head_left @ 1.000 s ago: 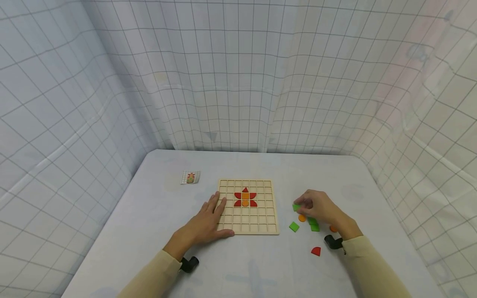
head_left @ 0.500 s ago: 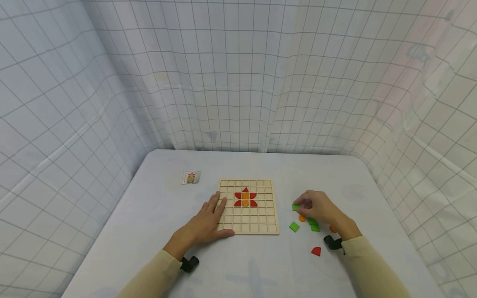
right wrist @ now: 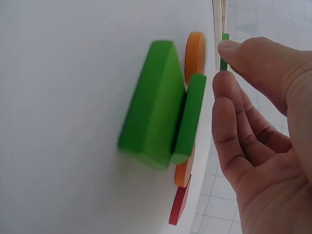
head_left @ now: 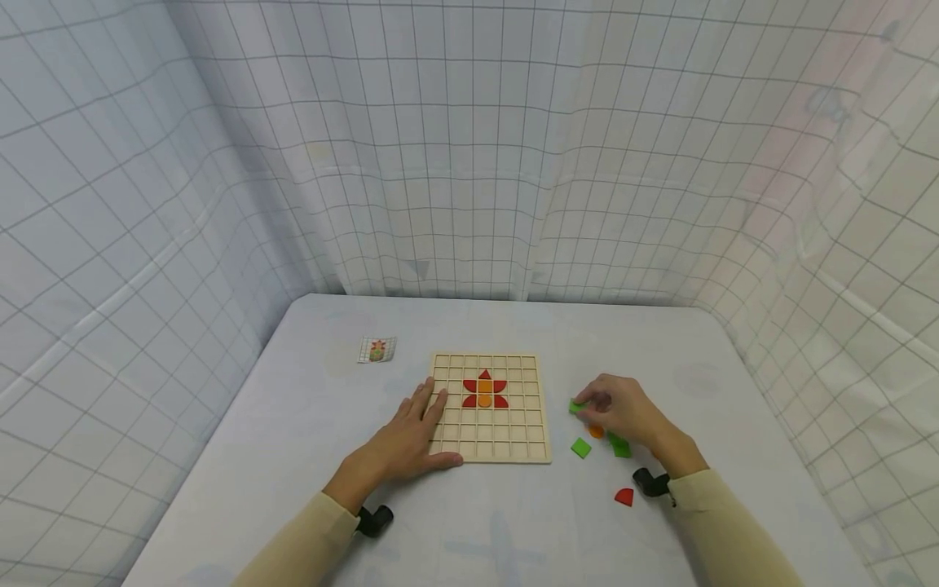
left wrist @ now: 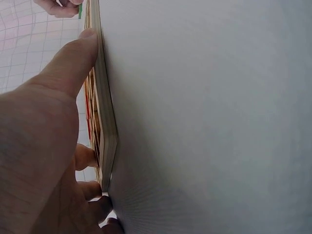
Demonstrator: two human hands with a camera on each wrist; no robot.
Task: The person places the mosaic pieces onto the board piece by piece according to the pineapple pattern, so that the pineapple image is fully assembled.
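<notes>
Left hand: fingers spread; fingertips on the left edge of the board, thumb at its near edge;
Right hand: thumb and fingertips pinching a green tile; it is just right of the board, apart from it;
Board: flat on the table; red and orange pieces fill some middle squares;
Around the right hand: orange disc, loose green tiles, red quarter;
Card: beyond the left hand.
</notes>
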